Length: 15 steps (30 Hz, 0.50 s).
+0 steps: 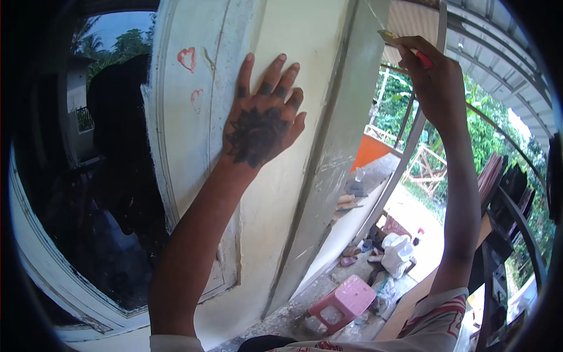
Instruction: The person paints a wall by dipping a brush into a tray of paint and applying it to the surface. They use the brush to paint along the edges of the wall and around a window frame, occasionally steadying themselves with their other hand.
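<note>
Scraper (392, 39) in right hand (437, 82)

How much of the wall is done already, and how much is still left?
Hard to say what is finished: the cream wall looks patchy and scuffed all over. Right now the right hand holds a red-handled scraper high against the wall's edge, while the left hand presses flat on the wall. The red hearts on the window frame are not cleaned off, so most seems left.
</note>
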{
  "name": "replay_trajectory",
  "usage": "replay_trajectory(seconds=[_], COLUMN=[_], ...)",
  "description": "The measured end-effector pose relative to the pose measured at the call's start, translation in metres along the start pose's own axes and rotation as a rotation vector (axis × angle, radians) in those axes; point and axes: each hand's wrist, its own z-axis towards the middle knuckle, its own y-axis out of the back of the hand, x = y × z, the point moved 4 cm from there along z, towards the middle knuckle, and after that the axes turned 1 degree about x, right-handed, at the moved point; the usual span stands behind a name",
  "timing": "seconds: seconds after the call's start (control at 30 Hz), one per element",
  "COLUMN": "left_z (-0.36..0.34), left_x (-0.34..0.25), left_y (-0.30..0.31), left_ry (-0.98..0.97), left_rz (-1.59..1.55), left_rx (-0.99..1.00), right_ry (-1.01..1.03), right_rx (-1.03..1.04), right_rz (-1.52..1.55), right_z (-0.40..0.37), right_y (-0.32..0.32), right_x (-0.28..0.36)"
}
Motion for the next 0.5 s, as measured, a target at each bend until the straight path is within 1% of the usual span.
replay_trajectory(seconds=[0.07,0.1,0.13,0.2,0.27,0.33,0.4,0.47,0.5], left_z=[0.001,0.001,0.0,0.0,-0.001,0.0,0.0,0.0,0.0], left_x=[-0.001,-0.002,-0.002,-0.004,-0.005,-0.011,-0.013,-0.009,-0.001], left_y=[0.0,0.002,0.001,0.0,0.0,0.001,0.0,-0.008,-0.013], left_ry=[-0.005,-0.009,-0.012,-0.013,-0.024,-0.048,-0.062,-0.074,-0.081], left_rz=[0.003,0.0,-0.004,0.026,0.051,0.097,0.175,0.278,0.296], left_rx=[-0.032,-0.046,-0.062,-0.064,-0.084,-0.144,-0.126,-0.102,-0.094], right_ry=[-0.124,-0.12,-0.206,-0.423,-0.666,-0.787,-1.109,-1.437,-1.538], right_rx=[0.071,0.05,0.11,0.152,0.244,0.256,0.334,0.293,0.235], right_rz=[0.039,0.05,0.024,0.084,0.036,0.008,-0.033,0.014,0.032], right_z=[-0.041,-0.065,-0.09,-0.145,-0.215,-0.321,-0.426,-0.532,-0.584], right_y=[0.01,0.016,0.024,0.034,0.042,0.045,0.061,0.083,0.098], right_x=[0.0,0.001,-0.001,-0.004,-0.017,-0.051,-0.056,-0.049,-0.041])
